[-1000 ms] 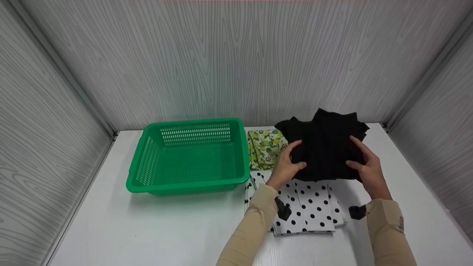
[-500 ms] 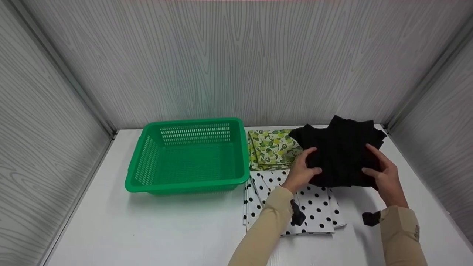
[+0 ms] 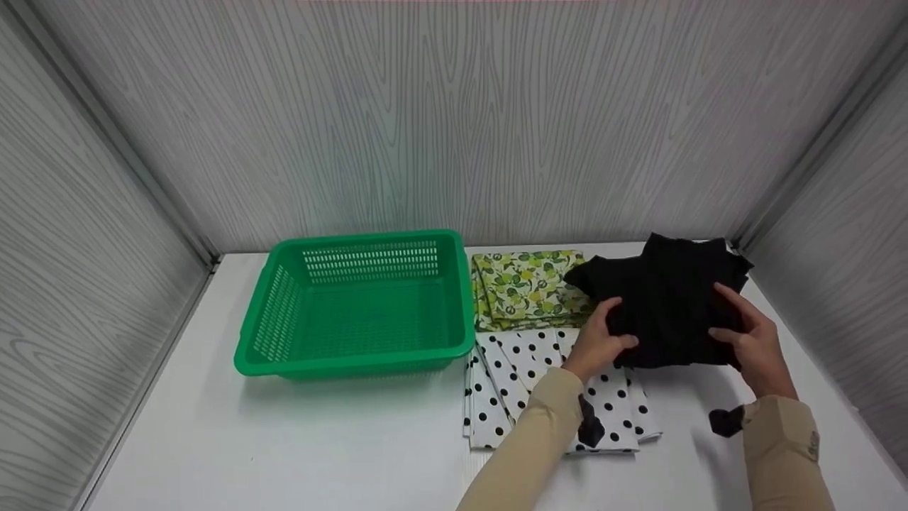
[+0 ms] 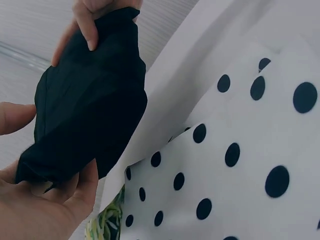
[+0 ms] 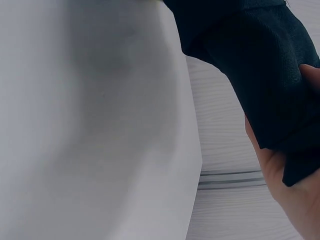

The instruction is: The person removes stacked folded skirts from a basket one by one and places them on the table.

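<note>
A folded black cloth [image 3: 670, 305] is held above the white table at the back right. My left hand [image 3: 600, 342] grips its left edge, thumb on the near face and fingers wrapped behind, as the left wrist view shows. On the opposite edge my right hand [image 3: 755, 344] holds it the same way. In the right wrist view the dark cloth [image 5: 265, 75] hangs over the table, a gap beneath it. Below and left of it lies folded white fabric with black dots [image 3: 525, 369], partly covered by my left forearm. Folded lemon-print fabric [image 3: 528, 284] lies behind that.
A green plastic basket [image 3: 355, 362] with slotted walls stands left of the fabrics, nothing inside it. Grey wood-grain panels [image 3: 454, 128] rise behind the table and at both sides. The white tabletop [image 3: 319, 447] extends in front of the basket.
Both hands have carried the black cloth to the right and lower, off the lemon-print fabric, more of which now shows. The grip looks unchanged, and the basket stays put.
</note>
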The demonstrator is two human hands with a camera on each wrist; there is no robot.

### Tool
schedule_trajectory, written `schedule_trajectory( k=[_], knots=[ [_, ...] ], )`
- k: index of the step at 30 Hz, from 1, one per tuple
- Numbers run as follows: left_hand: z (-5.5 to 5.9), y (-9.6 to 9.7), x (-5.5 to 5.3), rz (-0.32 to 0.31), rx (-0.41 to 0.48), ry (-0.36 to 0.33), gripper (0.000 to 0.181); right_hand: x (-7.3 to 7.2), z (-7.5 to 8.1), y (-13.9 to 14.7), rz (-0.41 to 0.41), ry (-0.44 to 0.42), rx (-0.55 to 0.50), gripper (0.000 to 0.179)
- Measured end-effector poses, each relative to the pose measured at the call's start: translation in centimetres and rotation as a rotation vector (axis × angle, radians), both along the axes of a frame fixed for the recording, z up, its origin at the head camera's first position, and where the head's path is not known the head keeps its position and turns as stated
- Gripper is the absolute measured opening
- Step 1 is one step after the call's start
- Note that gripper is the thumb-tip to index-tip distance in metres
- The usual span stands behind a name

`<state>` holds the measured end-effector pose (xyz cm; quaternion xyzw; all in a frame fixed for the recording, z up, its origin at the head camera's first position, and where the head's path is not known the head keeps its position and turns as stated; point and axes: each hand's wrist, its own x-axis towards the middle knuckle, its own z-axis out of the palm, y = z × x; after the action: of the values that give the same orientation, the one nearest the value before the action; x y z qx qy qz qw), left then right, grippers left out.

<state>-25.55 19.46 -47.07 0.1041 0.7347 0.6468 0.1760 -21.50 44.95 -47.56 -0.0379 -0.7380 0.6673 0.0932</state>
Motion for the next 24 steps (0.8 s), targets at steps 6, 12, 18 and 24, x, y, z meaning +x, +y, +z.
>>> schedule_trajectory(
  k=[6, 12, 18, 24],
  knots=[
    [-0.4, 0.8, 1.0, -0.066, -0.034, 0.002, 0.066, 0.4, -0.4, 0.9, -0.023, -0.048, 0.118, 0.081],
    [-1.2, 0.9, 1.6, -0.132, -0.049, -0.037, 0.068, 0.5, -0.6, 1.9, -0.02, -0.155, 0.225, 0.081],
    [-2.0, 0.9, 1.8, -0.156, -0.044, -0.077, 0.069, 0.2, -1.1, 2.5, -0.087, -0.212, 0.273, 0.081],
    [-2.6, 0.7, 2.5, -0.16, -0.079, -0.073, 0.065, 0.2, -2.2, 1.9, -0.221, -0.255, 0.434, 0.068]
  ],
)
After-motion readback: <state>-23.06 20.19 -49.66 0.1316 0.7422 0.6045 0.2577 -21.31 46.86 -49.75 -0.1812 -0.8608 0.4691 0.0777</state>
